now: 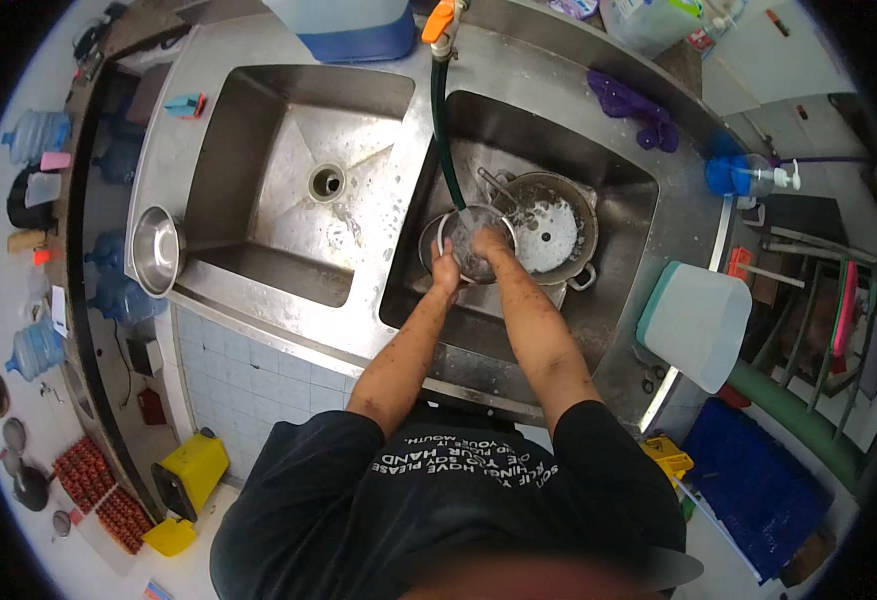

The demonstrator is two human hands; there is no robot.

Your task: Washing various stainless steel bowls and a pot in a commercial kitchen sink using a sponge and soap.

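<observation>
Over the right sink basin [618, 195], my left hand [446, 271] grips the near-left rim of a round, pale-rimmed bowl [468, 262]. My right hand [489, 241] is down inside that bowl, its fingers hidden by water and blur, so I cannot tell whether it holds anything. A dark green hose [442, 127] hangs from the orange-handled tap [442, 22], and water runs from its end into the bowl. Part of another metal vessel [428, 241] shows at the left, under the bowl. A large metal pot [587, 206] with white suds stands to the right; a metal handle [497, 184] leans across its rim.
The left sink basin [258, 165] has a drain. A steel bowl [157, 251] sits on its left edge, near a blue-and-orange brush [185, 106]. A purple cloth [633, 109], a pump bottle [746, 176], a translucent container [697, 322] and a blue-filled jug [356, 34] surround the basins.
</observation>
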